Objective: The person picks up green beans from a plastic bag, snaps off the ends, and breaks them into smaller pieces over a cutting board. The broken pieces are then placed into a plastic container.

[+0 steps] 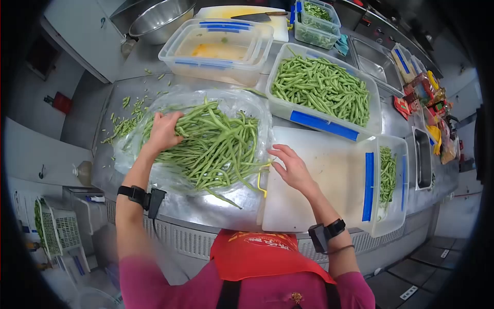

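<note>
Long green beans (211, 149) lie in a heap on a clear plastic bag (131, 154) at the left of the steel table. My left hand (164, 132) rests on the heap's upper left part, its fingers curled down among the beans; what they hold, if anything, is hidden. My right hand (292, 167) hovers over the left side of a white cutting board (319, 180), fingers apart and holding nothing, just right of the heap. A large clear tub of cut beans (321, 87) stands behind the board. At the board's right is a smaller tub (393, 180) with some cut beans.
Behind the bag stands a lidded clear container (216, 49). Farther back are a metal bowl (162, 20) and a knife (257, 17) on another board. Bean trimmings (126, 123) lie scattered at the left. A sink (375, 62) and food packets (429, 98) are at the right.
</note>
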Motion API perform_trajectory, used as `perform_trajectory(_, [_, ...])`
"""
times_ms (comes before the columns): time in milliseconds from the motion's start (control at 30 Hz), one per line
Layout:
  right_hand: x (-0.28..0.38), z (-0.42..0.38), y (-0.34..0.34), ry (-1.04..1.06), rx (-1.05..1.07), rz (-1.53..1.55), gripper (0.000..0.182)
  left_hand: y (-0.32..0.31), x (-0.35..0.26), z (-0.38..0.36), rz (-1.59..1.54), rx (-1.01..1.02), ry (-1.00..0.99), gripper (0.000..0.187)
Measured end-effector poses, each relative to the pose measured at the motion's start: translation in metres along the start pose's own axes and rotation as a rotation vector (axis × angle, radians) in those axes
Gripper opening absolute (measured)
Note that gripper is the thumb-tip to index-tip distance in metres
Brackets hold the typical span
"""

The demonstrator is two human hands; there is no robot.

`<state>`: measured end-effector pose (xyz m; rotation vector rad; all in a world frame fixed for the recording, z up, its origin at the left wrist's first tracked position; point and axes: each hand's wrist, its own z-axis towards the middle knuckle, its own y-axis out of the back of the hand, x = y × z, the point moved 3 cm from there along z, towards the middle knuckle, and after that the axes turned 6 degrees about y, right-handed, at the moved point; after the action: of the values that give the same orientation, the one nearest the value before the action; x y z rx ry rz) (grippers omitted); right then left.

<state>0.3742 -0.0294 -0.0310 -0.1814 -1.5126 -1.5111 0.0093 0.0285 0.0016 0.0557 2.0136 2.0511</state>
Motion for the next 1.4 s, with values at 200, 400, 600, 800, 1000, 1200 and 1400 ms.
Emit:
perform_trajectory(200, [-0.008, -0.019, 0.008, -0.134, -0.078, 0.16, 0.031, 0.0, -0.068, 0.006, -0.089, -0.179, -0.234, 0.058])
perform_trajectory(400, [-0.053, -0.083, 0.021, -0.48, -0.275, 0.73, 0.031, -0.045, -0.178, 0.02, -0.006, 0.001, -0.324, 0.064])
perform_trajectory(600, [-0.078, -0.141, 0.05, -0.667, -0.47, 0.832, 0.03, -0.087, -0.25, 0.026, -0.001, 0.068, -0.326, 0.087])
perform_trajectory(800, [-0.094, -0.155, 0.058, -0.543, -0.563, 0.54, 0.024, -0.074, -0.281, 0.004, 0.059, 0.099, -0.301, 0.099])
perform_trajectory(1000, [-0.016, -0.139, 0.143, -0.115, -0.952, -0.02, 0.027, -0.06, -0.307, -0.027, -0.004, 0.115, -0.351, 0.093])
perform_trajectory(1200, [0.036, -0.139, 0.144, 0.101, -0.761, -0.047, 0.026, -0.018, -0.375, -0.038, -0.623, -0.311, -0.569, 0.049])
perform_trajectory(1400, [0.021, -0.152, 0.134, 0.075, -0.632, -0.088, 0.021, -0.024, -0.381, -0.037, -0.711, -0.181, -0.441, 0.016])
